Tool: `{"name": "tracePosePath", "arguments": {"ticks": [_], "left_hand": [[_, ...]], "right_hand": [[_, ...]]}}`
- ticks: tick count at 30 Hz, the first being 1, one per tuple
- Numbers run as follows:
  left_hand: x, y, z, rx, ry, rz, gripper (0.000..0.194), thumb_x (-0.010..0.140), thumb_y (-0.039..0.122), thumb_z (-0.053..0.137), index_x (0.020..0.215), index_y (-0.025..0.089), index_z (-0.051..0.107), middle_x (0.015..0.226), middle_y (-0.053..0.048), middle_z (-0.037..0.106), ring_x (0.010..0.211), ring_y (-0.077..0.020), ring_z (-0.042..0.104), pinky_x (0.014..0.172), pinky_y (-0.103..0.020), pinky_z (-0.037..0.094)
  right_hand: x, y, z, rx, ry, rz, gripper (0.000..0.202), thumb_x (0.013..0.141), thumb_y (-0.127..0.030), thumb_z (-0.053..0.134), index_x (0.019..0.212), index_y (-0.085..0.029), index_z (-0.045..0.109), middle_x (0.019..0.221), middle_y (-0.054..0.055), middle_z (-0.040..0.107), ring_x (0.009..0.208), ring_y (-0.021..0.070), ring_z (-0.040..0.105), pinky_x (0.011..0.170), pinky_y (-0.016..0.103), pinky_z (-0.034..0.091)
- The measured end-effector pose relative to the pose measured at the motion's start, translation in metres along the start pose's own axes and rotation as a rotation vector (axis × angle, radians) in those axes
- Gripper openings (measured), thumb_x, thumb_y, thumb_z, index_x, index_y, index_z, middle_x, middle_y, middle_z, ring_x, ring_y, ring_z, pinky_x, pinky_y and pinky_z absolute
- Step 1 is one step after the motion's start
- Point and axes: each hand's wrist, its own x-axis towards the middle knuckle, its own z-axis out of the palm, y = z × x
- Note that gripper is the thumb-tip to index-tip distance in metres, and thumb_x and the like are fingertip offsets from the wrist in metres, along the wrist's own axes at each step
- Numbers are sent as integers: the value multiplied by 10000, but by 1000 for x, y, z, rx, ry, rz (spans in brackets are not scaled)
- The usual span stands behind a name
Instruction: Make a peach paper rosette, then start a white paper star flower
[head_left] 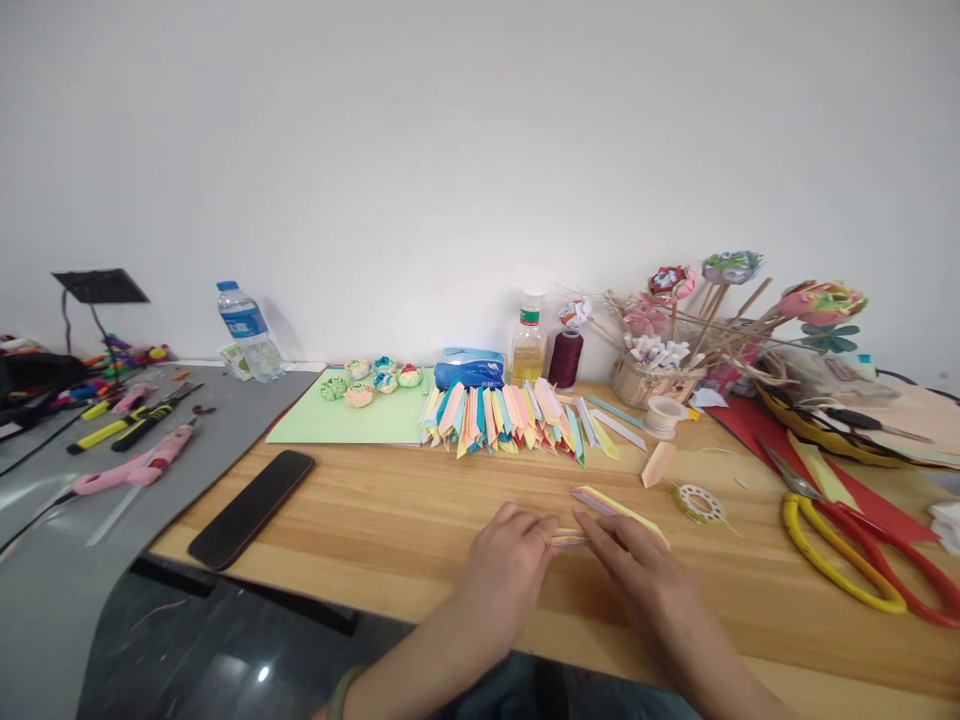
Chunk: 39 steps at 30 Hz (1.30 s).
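Note:
My left hand [511, 555] and my right hand [637, 565] meet over the wooden table, fingers closed on a small folded paper strip [568, 537] with pale yellow and purple layers. Its ends are hidden under my fingertips. Just behind my right hand lies another folded strip [621, 508], yellow and lilac, slanting down to the right. A dense row of folded paper pieces [499, 420] in pink, yellow, blue and white stands farther back. One peach folded piece [658, 465] lies to the right of them.
Red-and-yellow scissors [844, 540] lie at the right, near a wire spool [699, 503] and a white spool [664, 415]. A black phone [251, 508] is at the left. Paper flowers, a basket [657, 384], bottles and a purple thread cone [565, 360] line the wall. A pink glue gun [142, 462] lies far left.

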Motion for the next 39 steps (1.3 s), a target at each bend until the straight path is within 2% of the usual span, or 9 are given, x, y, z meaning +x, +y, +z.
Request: {"name": "tracePosePath", "arguments": {"ticks": [5,10,13,19,23,29,31,36,39], "left_hand": [[-3,-8,20,170,-11,94,297,863,156,383,1103,113,553,863,-67,626,852,-166,498,763,-269,462],[-4,-10,30,213,36,16,242,856,187,417,1007,190,605,868,-52,568,885,-167,454,738,-256,463],[-6,-11,31,233,22,3,242,854,190,423,1027,209,592,880,-49,544,895,-170,437,747,-263,459],[-10,-14,27,270,3,80,303,865,192,392,1137,184,525,931,-68,528,928,-191,417,790,-304,444],[-12,-12,24,225,1,98,323,868,180,377,1165,186,506,961,-77,526,943,-192,418,830,-323,426],[-11,-13,28,141,25,72,334,871,174,369,1172,234,501,932,-59,525,918,-184,425,779,-309,440],[-11,-13,28,128,26,66,333,872,171,366,1170,226,503,931,-60,528,918,-183,423,778,-307,438],[-12,-14,24,6,52,12,269,868,183,380,1050,197,576,909,-59,562,912,-184,435,795,-315,434],[-14,-16,24,-121,91,-65,281,814,128,462,1080,174,542,930,-59,583,940,-196,448,830,-346,427]], "right_hand": [[-10,-6,16,-61,-32,45,476,813,-19,298,1226,-174,479,870,85,586,786,193,565,683,333,489],[-8,-10,15,-180,-56,36,398,807,-46,329,1101,-182,561,873,98,551,797,216,524,675,356,461],[-6,-10,13,-197,-75,50,385,802,-53,348,1095,-183,562,922,107,544,828,228,510,691,375,443],[-6,-10,9,-230,-129,22,398,782,-46,384,1120,-177,549,942,107,569,888,252,499,738,413,423],[-6,-10,6,-256,-144,-18,406,787,-43,375,1141,-164,532,1024,117,576,921,261,497,742,417,431],[-2,-7,12,-224,-127,-86,413,796,-17,342,1170,-96,499,1154,168,531,1061,293,445,800,451,426],[-1,-7,15,-158,-124,-90,401,805,-17,333,1160,-92,505,1112,166,540,1028,269,467,803,430,436],[2,-9,15,-54,-130,-53,341,833,-53,353,1097,-128,554,831,95,551,765,206,516,663,363,473],[3,-10,12,-2,-125,-54,345,840,-55,360,1113,-149,550,802,75,544,743,191,507,654,347,471]]}}
